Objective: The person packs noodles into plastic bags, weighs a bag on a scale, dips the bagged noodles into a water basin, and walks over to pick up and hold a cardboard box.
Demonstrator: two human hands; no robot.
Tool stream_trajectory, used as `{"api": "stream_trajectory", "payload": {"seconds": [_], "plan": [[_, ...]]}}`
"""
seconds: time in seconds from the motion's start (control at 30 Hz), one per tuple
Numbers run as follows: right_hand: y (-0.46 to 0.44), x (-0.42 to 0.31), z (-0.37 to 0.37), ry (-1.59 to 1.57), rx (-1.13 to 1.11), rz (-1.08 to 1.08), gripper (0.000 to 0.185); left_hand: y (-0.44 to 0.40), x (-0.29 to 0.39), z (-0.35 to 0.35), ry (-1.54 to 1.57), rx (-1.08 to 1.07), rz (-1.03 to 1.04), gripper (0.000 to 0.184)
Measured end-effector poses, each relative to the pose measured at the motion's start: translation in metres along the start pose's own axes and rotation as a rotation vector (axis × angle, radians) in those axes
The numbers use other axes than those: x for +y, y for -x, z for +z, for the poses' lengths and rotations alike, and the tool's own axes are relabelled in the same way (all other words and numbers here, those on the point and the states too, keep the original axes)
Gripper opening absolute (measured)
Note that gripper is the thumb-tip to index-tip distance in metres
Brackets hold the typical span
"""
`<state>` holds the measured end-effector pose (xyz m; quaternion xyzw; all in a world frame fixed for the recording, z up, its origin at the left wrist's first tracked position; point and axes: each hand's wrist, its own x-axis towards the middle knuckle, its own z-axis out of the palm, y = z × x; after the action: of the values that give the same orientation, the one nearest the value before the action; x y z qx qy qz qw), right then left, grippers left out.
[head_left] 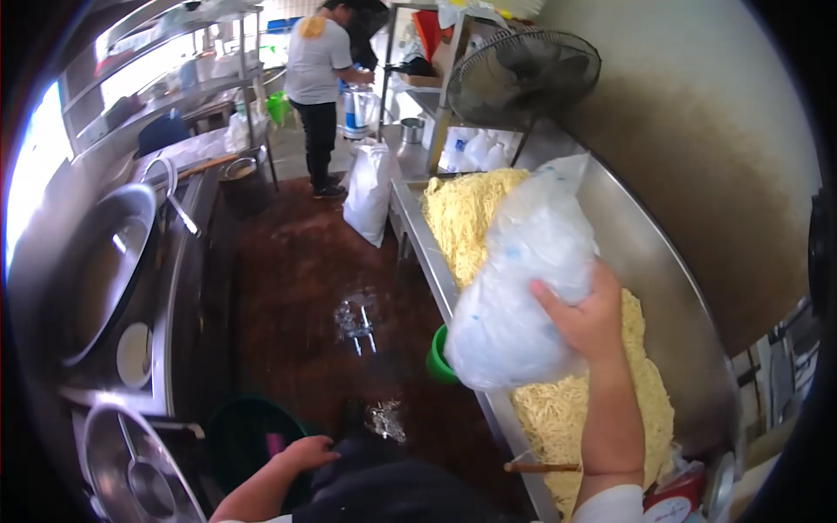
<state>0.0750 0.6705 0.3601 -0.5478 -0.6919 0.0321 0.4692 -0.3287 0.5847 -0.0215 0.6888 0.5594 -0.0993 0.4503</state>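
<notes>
Right hand [589, 315] — clasping, left hand [307, 453] — low

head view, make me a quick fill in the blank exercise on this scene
1. The plastic bag is held in the person's ____ hand.
2. The strands heaped in the metal trough are coloured ____.
3. The fan is at the trough's ____ (near/far) end.
4. The sack on the floor is coloured ____.

Missing words: right; yellow; far; white
</notes>
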Motion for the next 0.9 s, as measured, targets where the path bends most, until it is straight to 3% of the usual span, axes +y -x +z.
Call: {"api": "stream_trajectory", "payload": {"seconds": [0.03,0.2,0.4,0.5,0.63,0.7,0.73,0.8,0.9], "plan": [[-0.013,0.004,0.020,-0.038,-0.010,0.027,0.037,-0.019,0.005,-0.015,-0.032,-0.008,0.107,0.066],[-0.077,0.032,0.104,-0.187,0.065,0.098,0.035,-0.132,0.067,-0.154,0.039,0.111,0.266,0.062],[-0.135,0.047,0.150,0.064,0.111,-0.041,0.032,-0.213,0.107,-0.293,0.107,0.202,0.359,0.058],[-0.142,0.063,0.165,0.135,0.107,-0.067,0.033,-0.273,0.101,-0.323,0.065,0.187,0.332,0.056],[-0.150,0.090,0.194,0.124,0.065,-0.125,0.038,-0.305,0.103,-0.331,0.091,0.184,0.532,0.051],[-0.161,0.110,0.210,0.099,0.075,-0.102,0.039,-0.333,0.084,-0.323,0.023,0.321,0.628,0.045],[-0.168,0.117,0.214,0.087,0.069,-0.081,0.041,-0.334,0.084,-0.331,0.011,0.318,0.626,0.045],[-0.179,0.127,0.219,0.105,0.052,-0.073,0.040,-0.325,0.088,-0.326,0.707,-0.092,0.197,0.045],[-0.194,0.139,0.212,0.150,0.071,-0.036,0.038,-0.332,0.111,-0.348,0.571,-0.089,0.078,0.043]]}}
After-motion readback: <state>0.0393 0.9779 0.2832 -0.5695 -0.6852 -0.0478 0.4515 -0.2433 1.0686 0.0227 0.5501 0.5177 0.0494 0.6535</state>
